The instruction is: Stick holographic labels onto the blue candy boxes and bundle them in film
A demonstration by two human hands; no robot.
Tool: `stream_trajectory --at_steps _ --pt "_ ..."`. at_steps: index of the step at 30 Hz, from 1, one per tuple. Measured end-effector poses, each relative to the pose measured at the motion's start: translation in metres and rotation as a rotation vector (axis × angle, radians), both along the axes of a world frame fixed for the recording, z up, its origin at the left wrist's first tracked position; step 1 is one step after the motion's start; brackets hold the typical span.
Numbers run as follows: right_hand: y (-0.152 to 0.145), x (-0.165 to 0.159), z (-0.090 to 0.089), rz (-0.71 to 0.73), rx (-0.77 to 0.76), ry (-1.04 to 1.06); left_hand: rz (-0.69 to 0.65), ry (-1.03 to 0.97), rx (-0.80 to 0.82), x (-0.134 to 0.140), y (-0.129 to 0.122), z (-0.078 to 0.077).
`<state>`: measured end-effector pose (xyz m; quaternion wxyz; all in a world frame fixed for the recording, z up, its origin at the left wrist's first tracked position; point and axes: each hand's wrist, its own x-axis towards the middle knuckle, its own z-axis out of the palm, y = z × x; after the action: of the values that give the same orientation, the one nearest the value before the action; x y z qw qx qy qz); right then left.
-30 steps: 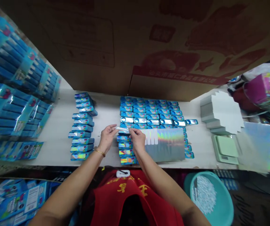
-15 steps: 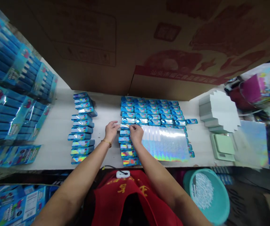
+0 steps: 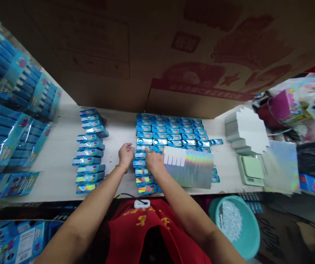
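Small blue boxes with glossy tops [image 3: 144, 141] stand in close rows in the middle of the white table. My right hand [image 3: 154, 161] is over the left part of these rows, its index finger stretched onto the top of one box, the other fingers bent. Just left of that box is my left hand [image 3: 125, 154], its fingers loosely curved and apart, with nothing visible in them. A shiny silvery sticker sheet [image 3: 194, 168] with pale strip-shaped gaps lies over the boxes, right beside my right hand.
Another column of blue boxes [image 3: 90, 153] stands to the left. Wrapped blue packs [image 3: 6, 135] are stacked beyond it. A large cardboard box [image 3: 135, 91] borders the back. On the right are white card stacks [image 3: 252, 130], a green scale [image 3: 252, 168] and a teal bucket [image 3: 252, 231].
A clear strip held between both hands is no longer visible between them. My right index finger has come down onto a box top, and the left fingers have separated from the strip. The view has shifted slightly.
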<state>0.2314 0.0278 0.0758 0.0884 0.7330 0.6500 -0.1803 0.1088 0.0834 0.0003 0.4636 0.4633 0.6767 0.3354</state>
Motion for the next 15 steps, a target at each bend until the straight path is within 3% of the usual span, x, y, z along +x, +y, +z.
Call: stream_trajectory --at_steps 2,5,7,10,12,15 --pt "-0.008 0.014 0.014 0.028 0.107 0.06 -0.043 0.05 0.132 0.01 -0.001 0.018" --pt "-0.028 0.06 0.031 0.001 0.411 0.165 -0.276 0.004 0.335 0.041 -0.007 0.046" --pt "-0.039 0.101 0.034 -0.08 0.581 0.165 -0.428 -0.093 0.311 0.07 -0.011 0.054" --pt "-0.046 0.155 0.022 -0.145 0.62 0.049 -0.489 -0.235 0.062 0.109 -0.015 0.049" --pt "-0.047 0.176 0.008 -0.095 0.536 -0.01 -0.452 -0.298 -0.089 0.127 -0.018 0.041" --pt "-0.051 0.186 -0.014 0.045 0.474 -0.048 -0.353 -0.343 -0.127 0.139 -0.026 0.033"
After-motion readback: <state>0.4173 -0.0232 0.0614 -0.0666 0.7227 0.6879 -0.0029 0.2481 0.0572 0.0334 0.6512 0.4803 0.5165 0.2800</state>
